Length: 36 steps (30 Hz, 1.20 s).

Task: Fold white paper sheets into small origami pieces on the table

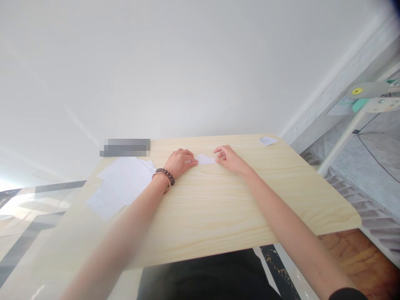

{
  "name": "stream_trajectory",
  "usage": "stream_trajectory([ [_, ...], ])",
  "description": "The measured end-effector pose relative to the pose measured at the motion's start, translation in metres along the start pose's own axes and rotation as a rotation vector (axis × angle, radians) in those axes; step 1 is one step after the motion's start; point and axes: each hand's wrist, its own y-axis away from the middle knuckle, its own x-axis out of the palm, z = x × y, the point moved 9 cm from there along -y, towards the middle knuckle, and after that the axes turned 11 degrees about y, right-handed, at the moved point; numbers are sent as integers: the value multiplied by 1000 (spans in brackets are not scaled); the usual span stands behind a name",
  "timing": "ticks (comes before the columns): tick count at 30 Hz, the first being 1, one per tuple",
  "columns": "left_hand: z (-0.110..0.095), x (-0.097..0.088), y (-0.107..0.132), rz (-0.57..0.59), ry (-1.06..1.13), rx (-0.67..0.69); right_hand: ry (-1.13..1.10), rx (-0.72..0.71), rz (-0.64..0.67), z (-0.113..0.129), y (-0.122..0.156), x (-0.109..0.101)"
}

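Observation:
A small folded piece of white paper (205,159) lies on the light wooden table (218,208) near its far edge. My left hand (180,161), with a dark bead bracelet on its wrist, presses its curled fingers on the paper's left end. My right hand (228,158) pinches the paper's right end with bent fingers. Both hands rest on the tabletop, the paper between them.
A loose stack of white paper sheets (120,185) lies at the table's left. A small paper scrap (268,141) sits at the far right corner. A white wall stands right behind the table. A stand with a round grey head (362,104) is at the right.

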Motion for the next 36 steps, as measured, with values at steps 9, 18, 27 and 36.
stream_trajectory([
  [9, -19, 4, 4, -16, -72, 146, 157, -291, -46, 38, 13, 3],
  [18, -26, 5, 2, -57, -216, 216, 313, -363, -166, 52, 15, 6],
  [27, -29, 1, 3, -110, -220, 252, 424, -445, -195, 70, 14, 12],
  [36, -38, -6, 6, -138, -142, 269, 469, -416, -226, 73, 16, 7],
])
